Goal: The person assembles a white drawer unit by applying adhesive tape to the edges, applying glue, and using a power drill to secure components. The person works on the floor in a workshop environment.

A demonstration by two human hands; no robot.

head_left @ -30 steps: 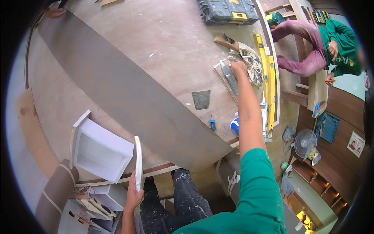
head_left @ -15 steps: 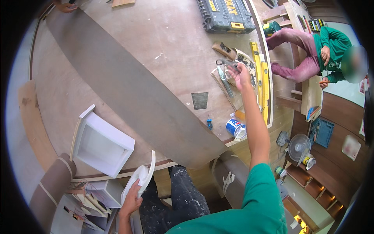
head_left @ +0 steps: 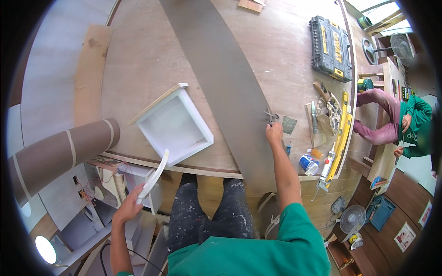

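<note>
My right hand (head_left: 274, 132) grips a pair of dark scissors (head_left: 273, 117), their blades over the right edge of a long grey-brown sheet (head_left: 225, 83). The sheet crosses the worktable and hangs over its near edge. Down at the near left, my left hand (head_left: 130, 202) is closed around a flat roll of white strip (head_left: 154, 179), with one end curving upward. A white drawer-like box (head_left: 172, 124) lies on the table, left of the sheet. Right of the scissors is a small dark scraper-like plate (head_left: 289, 124).
Rolled brown material (head_left: 69, 149) stands at left. A hard toolbox (head_left: 330, 49), yellow spirit level (head_left: 341, 138), camouflage pouch (head_left: 328, 112), paint can (head_left: 309, 163) and caulking gun (head_left: 327, 166) line the right side. Beyond sits a person in green (head_left: 416, 119). Wooden planks (head_left: 94, 69) lie left.
My right hand has brought the scissors from beside the pouch to the sheet's edge. My left hand still holds the white roll. The view has shifted; the hand at the sheet's far end is out of view.
</note>
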